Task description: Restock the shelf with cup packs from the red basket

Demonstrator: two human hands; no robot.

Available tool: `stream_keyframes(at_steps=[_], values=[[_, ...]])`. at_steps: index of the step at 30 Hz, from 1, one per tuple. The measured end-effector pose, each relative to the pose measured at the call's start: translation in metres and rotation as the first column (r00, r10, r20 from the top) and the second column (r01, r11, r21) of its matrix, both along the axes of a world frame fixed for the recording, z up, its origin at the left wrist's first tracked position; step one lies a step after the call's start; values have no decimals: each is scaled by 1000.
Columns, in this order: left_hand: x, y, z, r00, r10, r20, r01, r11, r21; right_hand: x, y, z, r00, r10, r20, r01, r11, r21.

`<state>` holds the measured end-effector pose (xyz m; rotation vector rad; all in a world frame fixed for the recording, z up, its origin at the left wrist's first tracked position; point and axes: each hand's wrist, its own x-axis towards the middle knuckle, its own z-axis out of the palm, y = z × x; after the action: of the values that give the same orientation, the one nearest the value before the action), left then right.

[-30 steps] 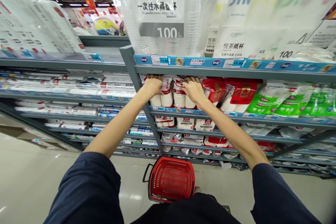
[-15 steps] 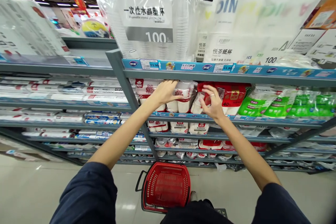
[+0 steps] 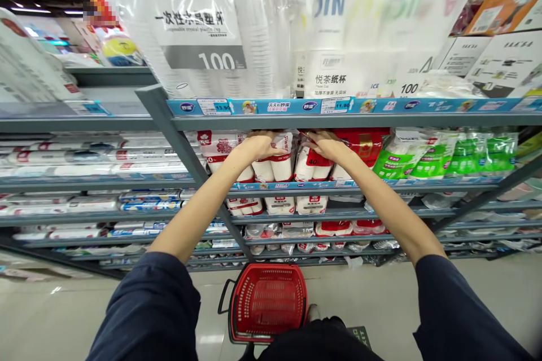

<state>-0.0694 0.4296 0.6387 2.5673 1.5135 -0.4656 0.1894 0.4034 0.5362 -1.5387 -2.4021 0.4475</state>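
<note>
Lower frame, nearest the viewer: two dark sleeves (image 3: 148, 310) with bare forearms rising toward the centre. Between them a red basket (image 3: 269, 302) stands on the pale floor (image 3: 63, 316), at bottom centre.

Centre of frame: the left hand (image 3: 254, 146) lies over the top of a white cup pack (image 3: 275, 166), fingers curled and pressed together. The fingertips are hidden behind the film, so whether they clamp it cannot be told. Just to its right, the right hand (image 3: 328, 145) bends over the top of a red-labelled cup pack (image 3: 311, 161), fingers close together. Here too the grip itself is not resolvable. Both packs stand upright on the second shelf (image 3: 296, 185), side by side, with a red pack (image 3: 368, 144) and green packs (image 3: 423, 155) further right.

Handling, as a judgement: each pack is a sleeve of nested paper cups in thin film — light, soft-walled, easily dented, and probably slick under the palm. A hold around the body of the stack, fingers behind and thumb in front, seems safer than pulling on the loose film at the top.

Upper frame, farthest: a price strip (image 3: 339, 106) edges the shelf above, which bears large bags of plastic cups (image 3: 199, 22).
</note>
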Motion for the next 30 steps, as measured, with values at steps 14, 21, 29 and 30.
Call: stream_keyframes(at_steps=[14,21,29,30], values=[[6,-1,10,989,31,-144,-34,999,-17,-13,-6,13,1000,22,-22,-22,1000,-16],[41,-30,16,989,-114,-89,124,986,115,57,-48,32,991,-71,-118,75,997,35],[131,-33,-38,969,-242,-47,246,962,118,108,-58,-27,985,-167,-38,170,977,131],[141,-30,-44,966,-255,-42,258,960,112,108,-57,-29,986,-164,-27,166,978,128]])
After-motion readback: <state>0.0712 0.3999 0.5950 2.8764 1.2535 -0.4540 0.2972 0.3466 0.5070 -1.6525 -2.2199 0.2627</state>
